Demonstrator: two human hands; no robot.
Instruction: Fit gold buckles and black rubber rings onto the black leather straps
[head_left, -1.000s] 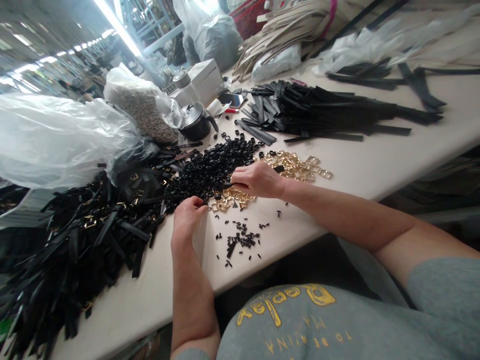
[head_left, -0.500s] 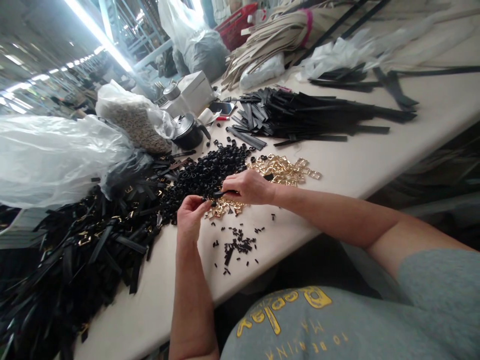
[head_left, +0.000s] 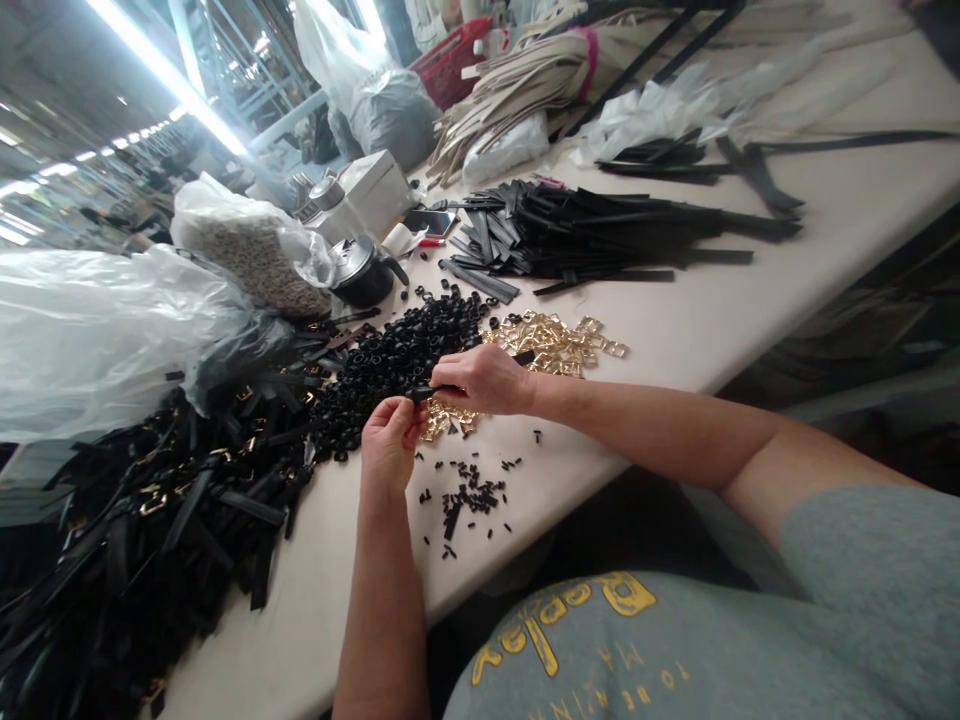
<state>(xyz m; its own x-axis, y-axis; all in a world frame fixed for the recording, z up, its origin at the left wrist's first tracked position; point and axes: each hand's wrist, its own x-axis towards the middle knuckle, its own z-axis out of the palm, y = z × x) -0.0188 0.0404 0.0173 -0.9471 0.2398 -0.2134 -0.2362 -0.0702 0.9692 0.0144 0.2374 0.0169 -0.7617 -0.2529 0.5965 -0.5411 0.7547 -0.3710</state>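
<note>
My right hand (head_left: pixel 484 380) is closed around a short black strap (head_left: pixel 523 357), whose one end sticks out behind the knuckles. The strap's other end points left and meets the fingertips of my left hand (head_left: pixel 390 438). Thumb and forefinger of that hand are pinched on what looks like a small black loop at the strap's tip; the fingers partly hide it. Just behind both hands lies a heap of black loops (head_left: pixel 409 345). Gold buckles (head_left: pixel 559 342) are piled beyond my right hand, with more of them under it. Small black cut pieces (head_left: pixel 476 492) are scattered nearer me.
Black straps with gold buckles (head_left: pixel 195 500) cover the table's left side. A bundle of black strips (head_left: pixel 592 230) lies behind the buckles. Further back are a black lidded pot (head_left: pixel 364 275), a phone (head_left: pixel 429 222), a white box (head_left: pixel 375 192), plastic bags (head_left: pixel 97 330) and beige strips (head_left: pixel 510 95).
My left hand has risen from the edge of the loop heap to the strap's tip, and its fingers now meet it. My right hand keeps hold of the strap. The view has shifted slightly.
</note>
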